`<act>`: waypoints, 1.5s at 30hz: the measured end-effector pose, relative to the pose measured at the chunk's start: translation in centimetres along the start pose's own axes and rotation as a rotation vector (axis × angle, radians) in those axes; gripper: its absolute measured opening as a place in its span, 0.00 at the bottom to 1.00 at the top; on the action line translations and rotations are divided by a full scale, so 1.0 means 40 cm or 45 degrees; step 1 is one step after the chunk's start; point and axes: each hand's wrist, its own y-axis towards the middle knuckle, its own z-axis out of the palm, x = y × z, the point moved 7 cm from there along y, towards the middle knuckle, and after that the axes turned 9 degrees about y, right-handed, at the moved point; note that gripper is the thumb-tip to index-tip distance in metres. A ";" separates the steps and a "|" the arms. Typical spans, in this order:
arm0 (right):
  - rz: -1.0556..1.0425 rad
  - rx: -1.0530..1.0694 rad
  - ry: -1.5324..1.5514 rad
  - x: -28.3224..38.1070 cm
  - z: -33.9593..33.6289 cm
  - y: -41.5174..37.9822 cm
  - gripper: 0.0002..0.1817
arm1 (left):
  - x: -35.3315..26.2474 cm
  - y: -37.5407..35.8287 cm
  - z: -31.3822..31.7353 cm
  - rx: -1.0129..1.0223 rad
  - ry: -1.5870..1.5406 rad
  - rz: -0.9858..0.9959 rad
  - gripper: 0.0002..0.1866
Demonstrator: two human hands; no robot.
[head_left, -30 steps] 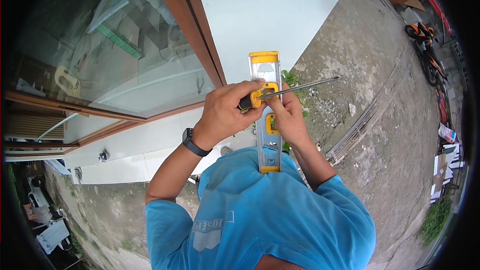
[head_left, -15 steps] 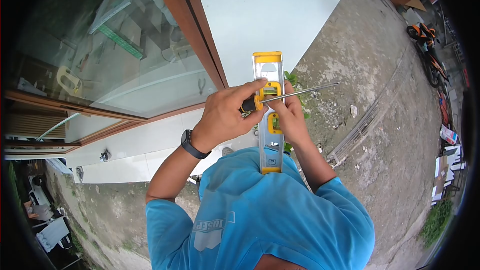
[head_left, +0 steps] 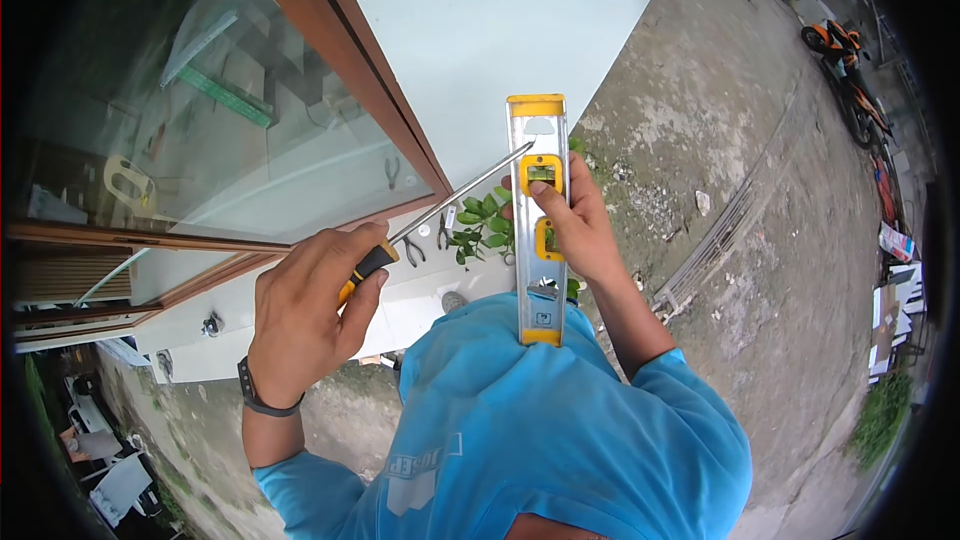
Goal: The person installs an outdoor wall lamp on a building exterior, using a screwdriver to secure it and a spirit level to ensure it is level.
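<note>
My right hand [head_left: 572, 220] grips a silver spirit level [head_left: 538, 130] with yellow end caps, held upright with its lower end against my blue shirt. My thumb lies by its yellow vial window. My left hand [head_left: 305, 315] holds a long screwdriver [head_left: 452, 200] by its black and yellow handle. The steel shaft slants up to the right, and its tip ends next to the level's left edge. A black watch sits on my left wrist.
A brown-framed glass window [head_left: 340, 60] fills the upper left beside a white wall [head_left: 500, 10]. Far below lie pliers [head_left: 412, 250] on a white ledge, a green plant [head_left: 480, 225], concrete ground [head_left: 720, 140] and a parked orange motorbike [head_left: 840, 50].
My left hand has pulled the screwdriver away from the level, down and to the left. The shaft, which crossed the level pointing right, now slants toward it from the left. The right hand stays put.
</note>
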 end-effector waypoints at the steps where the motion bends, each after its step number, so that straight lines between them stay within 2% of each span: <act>1: -0.026 0.003 -0.036 -0.001 -0.001 0.002 0.19 | -0.004 -0.003 -0.005 -0.005 0.038 -0.022 0.22; 10: -0.203 0.016 -0.248 0.023 0.012 -0.003 0.17 | -0.013 0.003 0.011 0.019 0.062 0.008 0.21; 13: -0.168 -0.014 -0.190 0.012 0.012 -0.005 0.16 | -0.015 0.004 0.013 0.022 0.095 0.035 0.22; 16: -0.160 -0.024 -0.268 0.018 0.017 -0.017 0.17 | -0.033 0.011 0.001 0.035 0.240 0.168 0.23; 19: -0.266 -0.079 -0.504 0.055 0.033 -0.030 0.15 | -0.057 0.032 -0.029 0.066 0.279 0.162 0.18; 22: -0.143 -0.047 -0.422 0.041 0.039 -0.036 0.16 | -0.033 0.046 -0.046 0.408 0.299 -0.162 0.14; 23: -0.146 -0.047 -0.444 0.039 0.039 -0.036 0.16 | -0.034 0.054 -0.048 0.475 0.350 -0.089 0.12; 26: -0.154 -0.051 -0.490 0.036 0.039 -0.032 0.16 | -0.120 0.102 -0.094 0.163 0.598 0.362 0.09; 29: -0.149 -0.061 -0.509 0.038 0.040 -0.032 0.15 | -0.142 0.111 -0.092 0.127 0.811 0.424 0.10; 32: -0.203 -0.087 -0.546 0.056 0.041 -0.035 0.16 | -0.091 0.111 -0.074 0.273 0.628 0.153 0.09; 35: -0.315 -0.104 -0.584 0.063 0.043 -0.040 0.19 | -0.090 0.110 -0.074 0.318 0.692 0.221 0.10; 38: -0.303 -0.115 -0.594 0.071 0.042 -0.037 0.21 | -0.122 0.124 -0.080 0.153 0.739 0.489 0.10; 41: -0.277 -0.133 -0.609 0.062 0.038 -0.032 0.21 | -0.104 0.119 -0.054 0.213 0.545 0.234 0.11; 45: -0.256 -0.140 -0.687 0.051 0.040 -0.036 0.21 | -0.094 0.093 -0.042 0.387 0.620 0.169 0.14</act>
